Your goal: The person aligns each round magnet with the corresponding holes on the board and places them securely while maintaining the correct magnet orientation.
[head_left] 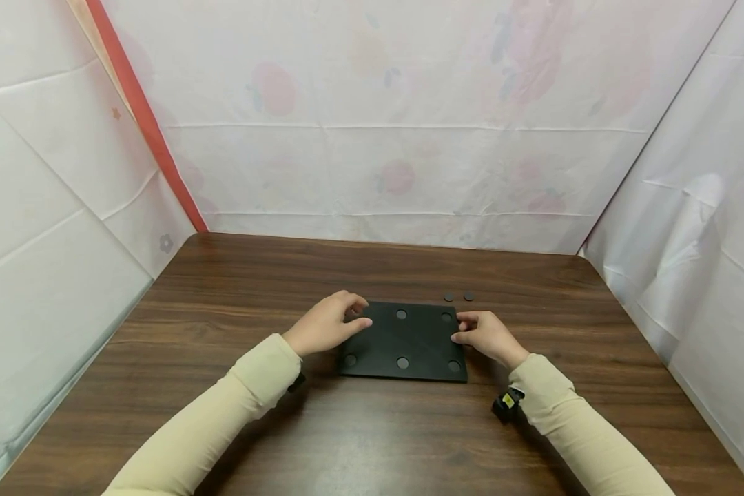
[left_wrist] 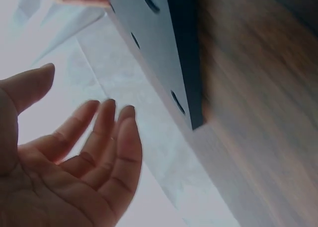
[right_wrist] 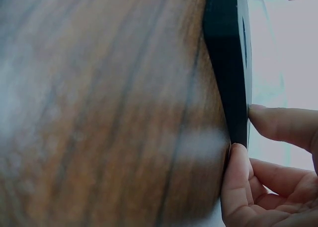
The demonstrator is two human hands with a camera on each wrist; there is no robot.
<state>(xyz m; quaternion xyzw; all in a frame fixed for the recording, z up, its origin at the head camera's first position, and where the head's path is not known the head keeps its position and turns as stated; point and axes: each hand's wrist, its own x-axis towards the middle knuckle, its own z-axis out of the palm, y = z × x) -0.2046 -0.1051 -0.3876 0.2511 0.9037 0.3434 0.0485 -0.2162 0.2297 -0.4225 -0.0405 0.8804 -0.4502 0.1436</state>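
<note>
A flat black rectangular board with several round recesses in its top lies on the wooden table. My right hand pinches the board's right edge. In the right wrist view its thumb lies on the top face, and the fingers are at the edge and underside. Over the board's left side hovers my left hand, thumb and fingers spread apart. The left wrist view shows this left hand with bent, loose fingers, holding nothing and apart from the board.
Two small dark discs lie on the table just behind the board's back right corner. The brown wood-grain table extends around the board. White patterned cloth hangs along the back and both sides.
</note>
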